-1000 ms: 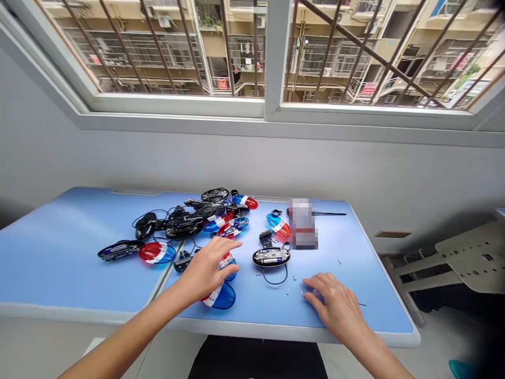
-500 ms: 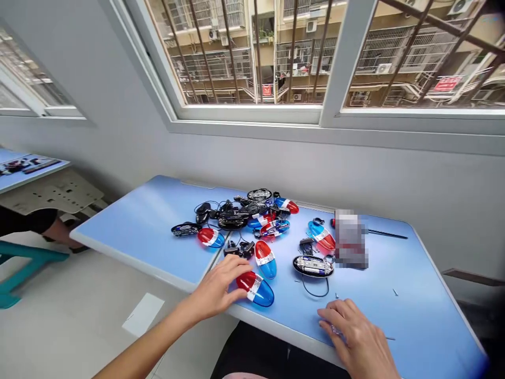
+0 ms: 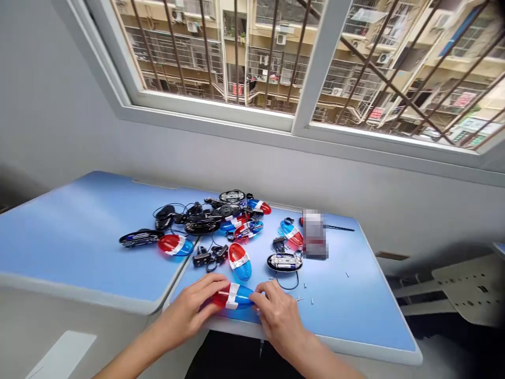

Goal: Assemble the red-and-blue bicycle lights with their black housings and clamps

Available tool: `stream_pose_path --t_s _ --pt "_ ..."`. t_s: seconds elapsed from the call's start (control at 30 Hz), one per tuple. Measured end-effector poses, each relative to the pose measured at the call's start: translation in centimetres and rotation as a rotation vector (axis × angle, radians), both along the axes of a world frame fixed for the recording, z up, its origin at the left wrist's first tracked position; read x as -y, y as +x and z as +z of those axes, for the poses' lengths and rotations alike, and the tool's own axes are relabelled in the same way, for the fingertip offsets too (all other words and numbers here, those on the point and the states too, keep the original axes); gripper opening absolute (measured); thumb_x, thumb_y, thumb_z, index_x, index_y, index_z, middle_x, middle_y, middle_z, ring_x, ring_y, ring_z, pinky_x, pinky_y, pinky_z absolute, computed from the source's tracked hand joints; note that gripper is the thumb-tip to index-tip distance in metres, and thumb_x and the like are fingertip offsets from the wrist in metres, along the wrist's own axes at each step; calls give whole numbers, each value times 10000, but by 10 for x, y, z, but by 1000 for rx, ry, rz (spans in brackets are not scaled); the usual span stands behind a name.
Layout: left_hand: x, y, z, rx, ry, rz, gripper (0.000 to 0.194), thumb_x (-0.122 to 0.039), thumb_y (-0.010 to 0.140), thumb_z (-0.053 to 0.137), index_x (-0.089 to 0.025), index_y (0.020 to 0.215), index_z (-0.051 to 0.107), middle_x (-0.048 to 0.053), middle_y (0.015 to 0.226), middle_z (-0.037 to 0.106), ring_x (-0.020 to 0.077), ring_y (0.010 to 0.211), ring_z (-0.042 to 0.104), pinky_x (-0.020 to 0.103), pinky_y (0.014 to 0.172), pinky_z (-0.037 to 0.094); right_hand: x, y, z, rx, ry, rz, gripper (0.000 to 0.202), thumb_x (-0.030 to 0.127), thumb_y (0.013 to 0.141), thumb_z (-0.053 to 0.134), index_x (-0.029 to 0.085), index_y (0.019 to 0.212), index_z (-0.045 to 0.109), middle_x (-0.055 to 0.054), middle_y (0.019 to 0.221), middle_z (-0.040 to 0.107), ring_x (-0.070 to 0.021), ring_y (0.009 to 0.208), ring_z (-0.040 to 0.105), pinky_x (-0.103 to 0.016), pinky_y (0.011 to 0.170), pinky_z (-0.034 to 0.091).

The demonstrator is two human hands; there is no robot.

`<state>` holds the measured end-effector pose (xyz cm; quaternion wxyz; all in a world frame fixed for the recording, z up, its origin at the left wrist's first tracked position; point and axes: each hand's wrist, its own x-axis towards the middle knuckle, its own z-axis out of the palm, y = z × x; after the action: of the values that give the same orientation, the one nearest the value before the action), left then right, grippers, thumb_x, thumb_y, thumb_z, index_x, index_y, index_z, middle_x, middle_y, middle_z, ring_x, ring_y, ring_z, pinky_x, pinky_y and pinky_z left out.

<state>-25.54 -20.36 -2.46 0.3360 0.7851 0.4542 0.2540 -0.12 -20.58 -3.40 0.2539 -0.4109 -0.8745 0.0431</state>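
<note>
Near the table's front edge, an oval plastic light cover [image 3: 233,296] with a red end, a white middle band and a blue end is between my hands. My left hand [image 3: 197,304] has its fingers closed round the red end. At the blue end, my right hand [image 3: 278,316] pinches the tip with thumb and fingers; something small and pale shows under these fingers, too small to name. A second red, white and blue cover [image 3: 240,262] lies just behind. To its right sits a black oval base [image 3: 284,262] with batteries and a looped black wire.
At the back left lies a pile of black housings [image 3: 203,223], wires and more covers. Black clamp parts [image 3: 209,256] sit nearer. A blurred-out packet [image 3: 314,234] lies by a dark rod [image 3: 340,228] at right. Loose screws [image 3: 312,301] are scattered on the blue table [image 3: 355,310].
My right hand has moved left to the cover's blue end. My left hand has closed on its red end, and the cover lies more level across. The view has swung to the right.
</note>
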Motion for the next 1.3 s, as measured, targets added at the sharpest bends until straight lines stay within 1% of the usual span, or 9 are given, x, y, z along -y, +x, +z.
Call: stream_pose_path --t_s 0.13,0.23,0.33,0.4,0.57,0.67,0.83,1.07,1.3 --pt "-4 32 27 225 -335 -5 183 -322 890 551 -215 978 670 57 959 645 194 830 607 292 715 536 14 30 21 -315 -126 29 181 205 953 493 226 1118 562 -53 917 664 -162 741 583 -282 640 498" --pt "-18 72 41 449 -603 -1 361 -407 860 577 -178 1136 622 49 862 640 179 749 612 286 643 537 16 57 27 -333 3 -79 385 255 943 558 215 1313 462 -65 913 672 -167 687 576 -294 603 500" --pt "-39 106 47 473 -670 -9 518 -474 857 567 -179 1281 531 36 848 626 161 666 598 283 577 520 6 80 22 -276 122 -219 427 194 951 528 226 1365 427 -66 904 671 -183 730 600 -291 596 490" --pt "-53 120 49 343 -601 -50 490 -486 886 528 -194 1280 537 32 851 623 156 643 581 279 560 503 -5 92 19 -251 111 -257 402 200 957 519 219 1351 441 -70 917 674 -185 750 613 -291 607 491" --pt "-78 131 48 -145 -61 -64 457 -458 842 652 -237 1237 591 46 965 634 211 794 604 289 657 472 -35 108 14 -230 23 -253 303 282 981 477 173 1262 511 -92 948 688 -202 801 628 -298 628 493" --pt "-85 133 41 -288 84 -83 469 -444 868 641 -261 1290 552 55 1012 652 241 881 610 309 708 476 -47 111 12 -176 7 -246 288 322 981 482 162 1209 555 -87 905 686 -205 774 615 -298 607 465" --pt "-92 134 30 -328 120 -91 403 -376 846 687 -272 1223 589 72 1158 612 258 1014 583 339 783 500 -56 118 2 -57 -55 -258 271 329 973 501 178 1182 583 -79 884 688 -204 785 609 -274 534 399" --pt "-97 134 16 -341 53 -114 424 -415 854 674 -275 1244 583 78 1141 623 263 1015 597 358 810 519 -52 134 -10 -59 -69 -365 251 309 996 443 181 1148 596 -70 855 686 -193 782 622 -273 550 376" --pt "-96 136 24 -437 10 -100 425 -357 871 633 -269 1280 559 82 1216 618 260 1020 628 328 752 542 -50 132 -10 -29 -82 -357 191 280 967 500 196 1098 611 -49 808 673 -193 758 601 -279 501 311"
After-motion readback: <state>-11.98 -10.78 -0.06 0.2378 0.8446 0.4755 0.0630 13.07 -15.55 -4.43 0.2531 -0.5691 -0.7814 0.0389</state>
